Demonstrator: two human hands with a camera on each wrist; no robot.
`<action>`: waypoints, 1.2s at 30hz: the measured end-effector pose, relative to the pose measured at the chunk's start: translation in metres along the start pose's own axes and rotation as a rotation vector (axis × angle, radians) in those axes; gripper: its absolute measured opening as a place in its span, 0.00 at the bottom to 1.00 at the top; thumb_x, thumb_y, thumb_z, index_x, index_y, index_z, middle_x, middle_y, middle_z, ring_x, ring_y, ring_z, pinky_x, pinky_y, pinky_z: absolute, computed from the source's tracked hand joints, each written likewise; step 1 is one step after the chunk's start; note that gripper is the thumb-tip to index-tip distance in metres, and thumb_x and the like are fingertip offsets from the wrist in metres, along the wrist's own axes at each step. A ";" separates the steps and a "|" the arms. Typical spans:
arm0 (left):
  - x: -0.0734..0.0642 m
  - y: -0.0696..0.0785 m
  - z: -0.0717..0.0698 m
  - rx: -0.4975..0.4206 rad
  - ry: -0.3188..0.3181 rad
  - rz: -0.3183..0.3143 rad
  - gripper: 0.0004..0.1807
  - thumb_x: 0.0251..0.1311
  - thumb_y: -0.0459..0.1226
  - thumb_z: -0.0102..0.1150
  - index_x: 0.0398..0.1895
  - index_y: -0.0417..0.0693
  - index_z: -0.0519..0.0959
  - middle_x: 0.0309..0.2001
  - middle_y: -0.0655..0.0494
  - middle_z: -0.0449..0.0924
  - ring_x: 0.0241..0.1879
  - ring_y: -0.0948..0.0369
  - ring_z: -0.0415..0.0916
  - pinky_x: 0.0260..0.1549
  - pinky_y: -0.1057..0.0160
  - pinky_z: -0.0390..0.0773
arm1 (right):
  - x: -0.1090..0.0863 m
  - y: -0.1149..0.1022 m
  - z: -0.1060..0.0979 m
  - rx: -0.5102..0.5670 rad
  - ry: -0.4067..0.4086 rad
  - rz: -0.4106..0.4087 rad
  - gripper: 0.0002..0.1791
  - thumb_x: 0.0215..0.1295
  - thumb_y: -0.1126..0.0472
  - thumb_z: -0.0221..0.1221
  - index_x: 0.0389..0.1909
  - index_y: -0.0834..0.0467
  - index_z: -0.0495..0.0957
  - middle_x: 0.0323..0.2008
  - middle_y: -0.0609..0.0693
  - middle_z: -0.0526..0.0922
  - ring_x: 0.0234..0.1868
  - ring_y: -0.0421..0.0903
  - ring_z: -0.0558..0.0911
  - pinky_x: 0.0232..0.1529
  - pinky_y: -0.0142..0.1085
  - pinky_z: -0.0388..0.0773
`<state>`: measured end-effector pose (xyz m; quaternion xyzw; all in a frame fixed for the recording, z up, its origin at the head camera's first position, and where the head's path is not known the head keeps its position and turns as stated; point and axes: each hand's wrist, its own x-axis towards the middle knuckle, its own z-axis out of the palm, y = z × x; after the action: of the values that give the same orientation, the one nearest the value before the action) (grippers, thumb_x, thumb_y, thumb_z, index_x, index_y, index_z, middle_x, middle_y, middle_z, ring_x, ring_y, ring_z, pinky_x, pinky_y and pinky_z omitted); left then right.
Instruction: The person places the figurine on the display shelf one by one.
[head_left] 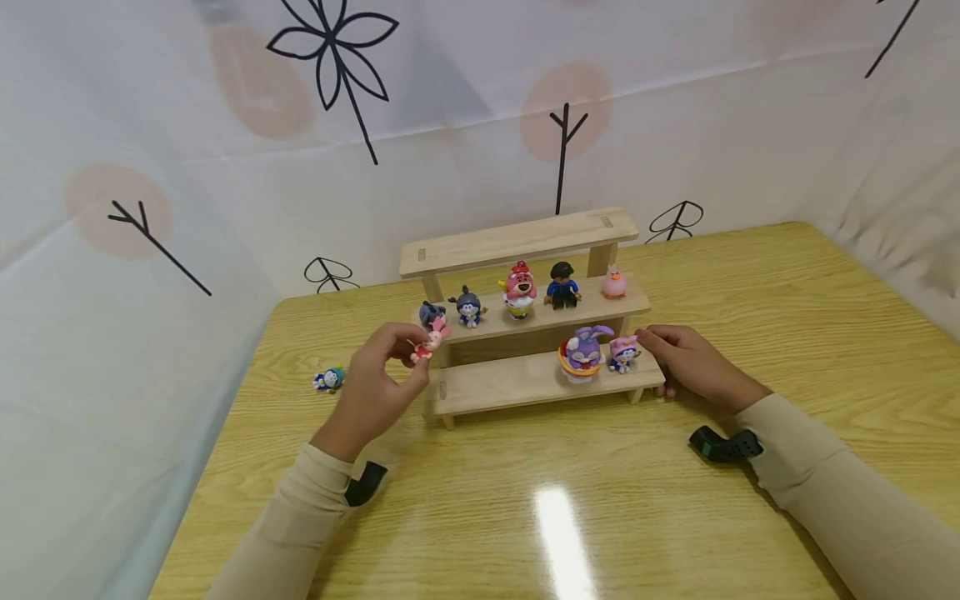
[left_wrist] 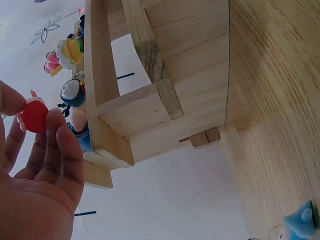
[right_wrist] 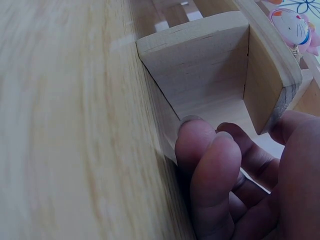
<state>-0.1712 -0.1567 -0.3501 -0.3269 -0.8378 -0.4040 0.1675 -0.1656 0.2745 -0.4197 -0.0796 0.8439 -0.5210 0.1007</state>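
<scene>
My left hand (head_left: 375, 387) pinches a small pink figurine (head_left: 427, 344) with long ears and a red body between thumb and fingertips. It is raised beside the left end of a three-tier wooden shelf (head_left: 498, 383); the left wrist view shows the figurine's red underside (left_wrist: 35, 116). At the other end, my right hand (head_left: 693, 367) grips the lowest tier's end, thumb at the board's edge and fingers curled beneath, as the right wrist view shows. Near that hand on the lowest tier stand a pink-hooded figurine (head_left: 623, 354) and a purple rabbit figurine (head_left: 582, 354) with an orange ring.
The middle tier carries a grey-blue figurine (head_left: 432, 315), a dark-haired figurine (head_left: 468, 308), a pink bear (head_left: 519, 292), a black-capped toy man (head_left: 562, 286) and a pink bird (head_left: 614, 283). A blue figurine (head_left: 328, 379) lies on the table left of the shelf.
</scene>
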 end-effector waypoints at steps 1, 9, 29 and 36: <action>0.000 0.000 0.000 -0.004 -0.004 0.005 0.14 0.61 0.29 0.61 0.49 0.45 0.76 0.45 0.56 0.80 0.39 0.64 0.78 0.40 0.64 0.82 | 0.000 0.000 0.000 0.000 0.001 -0.001 0.30 0.80 0.41 0.38 0.47 0.63 0.76 0.20 0.54 0.80 0.15 0.47 0.78 0.19 0.42 0.80; 0.000 0.002 0.003 -0.005 -0.031 0.051 0.14 0.61 0.29 0.61 0.50 0.46 0.76 0.45 0.57 0.80 0.39 0.64 0.77 0.40 0.65 0.82 | -0.001 -0.002 0.000 0.006 -0.002 0.002 0.30 0.80 0.41 0.38 0.48 0.63 0.76 0.21 0.54 0.80 0.16 0.47 0.78 0.20 0.42 0.80; 0.012 0.022 0.029 -0.080 -0.204 0.000 0.22 0.62 0.29 0.59 0.59 0.46 0.71 0.48 0.55 0.78 0.41 0.64 0.75 0.40 0.65 0.82 | -0.002 -0.003 0.000 0.020 -0.005 -0.006 0.29 0.81 0.42 0.39 0.47 0.64 0.75 0.20 0.53 0.80 0.16 0.47 0.78 0.20 0.42 0.79; 0.018 0.030 0.048 -0.065 -0.270 -0.045 0.28 0.65 0.30 0.57 0.69 0.51 0.69 0.48 0.56 0.76 0.41 0.64 0.74 0.40 0.67 0.82 | -0.002 0.001 0.001 0.035 -0.006 -0.011 0.29 0.81 0.42 0.39 0.47 0.63 0.76 0.20 0.54 0.80 0.15 0.47 0.77 0.19 0.41 0.79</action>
<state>-0.1646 -0.0977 -0.3526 -0.3646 -0.8462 -0.3871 0.0336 -0.1631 0.2742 -0.4209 -0.0840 0.8338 -0.5361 0.1018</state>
